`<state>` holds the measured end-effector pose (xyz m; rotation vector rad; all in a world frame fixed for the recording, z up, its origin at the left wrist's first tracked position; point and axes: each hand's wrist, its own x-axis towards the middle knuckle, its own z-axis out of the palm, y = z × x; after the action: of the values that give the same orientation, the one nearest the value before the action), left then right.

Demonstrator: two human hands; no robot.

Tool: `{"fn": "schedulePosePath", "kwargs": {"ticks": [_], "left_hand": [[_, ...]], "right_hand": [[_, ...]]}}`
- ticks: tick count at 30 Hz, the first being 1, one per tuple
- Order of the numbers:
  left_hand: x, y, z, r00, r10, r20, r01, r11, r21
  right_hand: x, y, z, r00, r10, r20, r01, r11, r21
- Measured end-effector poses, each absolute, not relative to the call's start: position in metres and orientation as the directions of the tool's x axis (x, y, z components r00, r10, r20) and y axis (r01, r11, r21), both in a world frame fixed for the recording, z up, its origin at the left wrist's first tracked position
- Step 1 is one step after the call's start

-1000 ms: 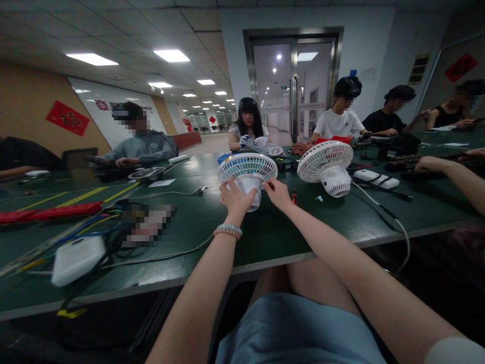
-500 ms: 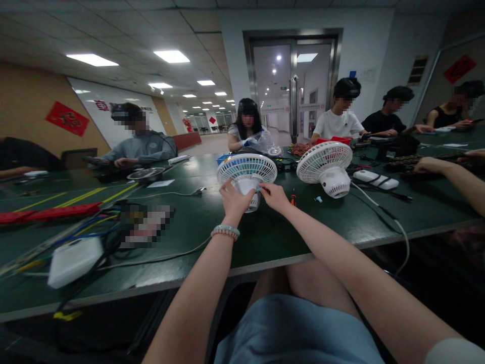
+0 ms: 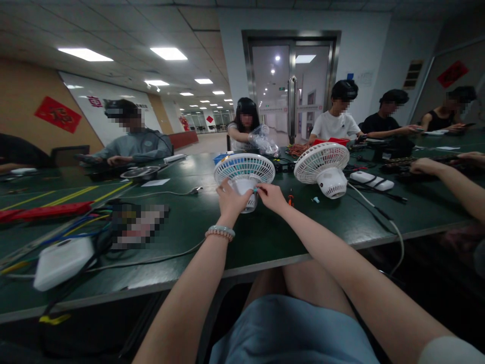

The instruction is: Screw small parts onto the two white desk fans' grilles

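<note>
The small white fan [image 3: 244,174] stands near the middle of the dark green worktop [image 3: 265,232], its round grille tilted up and away from the person, its motor housing facing them. The left hand [image 3: 230,201] is closed around the back of that housing, a firm grip that steadies it. The right hand [image 3: 272,196] sits just beside it with fingertips pinched on something small and teal at the housing; I cannot tell what the piece is, or whether it is gripped or only pressed. Just to the right, a small screwdriver [image 3: 290,198] with a red handle lies flat, and beyond it a second white fan [image 3: 323,168] leans the same way, its grey cord [image 3: 382,217] trailing off the worktop's front edge. On the left lie a white box [image 3: 62,262] and a tangle of coloured wires [image 3: 71,230]. Other people work along the far side. The risk, as I judge it, is the tiny part slipping from the pinch and rolling off, or the fan tipping if the left hand loosens, since it balances on a narrow base.
</note>
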<state>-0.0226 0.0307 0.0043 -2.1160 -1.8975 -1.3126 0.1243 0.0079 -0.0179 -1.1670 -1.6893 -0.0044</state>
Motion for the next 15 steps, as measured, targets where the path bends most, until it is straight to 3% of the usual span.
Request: {"fn": "schedulePosePath", "kwargs": {"ticks": [15], "left_hand": [[-0.0212,0.0261,0.0047,-0.074,0.819,0.569,0.818,-0.277,0.504]], "right_hand": [[0.1264,0.0065,-0.0152,0.009,0.686,0.727,0.718,0.501,-0.482]]}}
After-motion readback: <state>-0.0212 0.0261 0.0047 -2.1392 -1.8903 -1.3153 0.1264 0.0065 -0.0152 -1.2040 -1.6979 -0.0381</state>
